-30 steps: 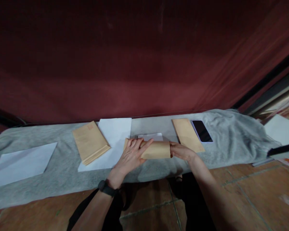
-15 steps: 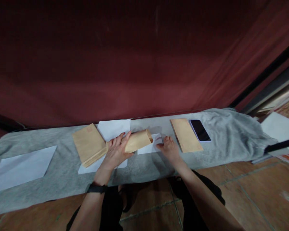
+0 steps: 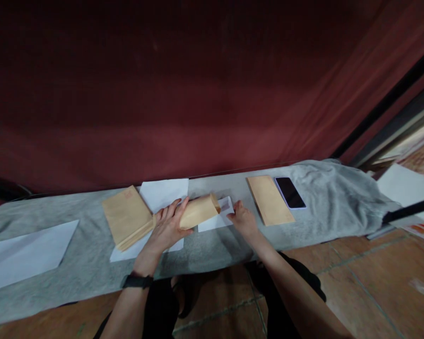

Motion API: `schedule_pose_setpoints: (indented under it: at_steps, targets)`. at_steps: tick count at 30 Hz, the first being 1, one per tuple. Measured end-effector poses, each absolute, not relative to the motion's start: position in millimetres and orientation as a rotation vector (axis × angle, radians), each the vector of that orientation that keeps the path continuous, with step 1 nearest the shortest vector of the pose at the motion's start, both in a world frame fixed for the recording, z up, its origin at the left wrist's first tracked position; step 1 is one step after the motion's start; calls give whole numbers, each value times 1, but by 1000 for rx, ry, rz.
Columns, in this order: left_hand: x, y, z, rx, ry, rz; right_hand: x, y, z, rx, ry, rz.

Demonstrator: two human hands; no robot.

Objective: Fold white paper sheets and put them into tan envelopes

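Note:
My left hand grips the left part of a brown paper envelope, thumb on the near side and fingers on the far side. The envelope bows upward and its right end gapes. Just right of that mouth, my right hand pinches the right edge of a folded white paper between thumb and fingers. The paper lies low beside and partly behind the envelope; whether its left end is inside cannot be made out. A stack of brown envelopes lies left of my left hand, on white sheets.
Right of my right hand lies a flat brown envelope beside a phone. Another white sheet is at the far left. All rest on a narrow bench with a grey cloth, against a dark red panel.
My right hand has closed on the white paper's right edge and lifted that end slightly toward the envelope's mouth. The left hand keeps its hold. The whole view has shifted slightly.

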State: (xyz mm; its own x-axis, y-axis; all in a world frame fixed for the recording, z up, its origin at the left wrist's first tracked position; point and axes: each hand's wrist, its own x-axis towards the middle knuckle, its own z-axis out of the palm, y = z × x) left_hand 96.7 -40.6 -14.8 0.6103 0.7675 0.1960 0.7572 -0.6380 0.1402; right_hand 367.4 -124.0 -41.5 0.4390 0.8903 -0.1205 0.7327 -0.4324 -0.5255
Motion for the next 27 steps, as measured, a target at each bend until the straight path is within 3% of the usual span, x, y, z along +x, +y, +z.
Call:
schedule_pose_setpoints:
  at_steps: [11, 16, 27]
  targets:
    - [93, -38, -18, 2717, 1357, 361, 429, -119, -34, -1873, -1003, 472]
    - [94, -38, -18, 2690, 1409, 328, 428, -117, -31, -1401, -834, 571]
    - [95, -37, -22, 2671, 1502, 245, 434, -125, -43, -1630, -1147, 756]
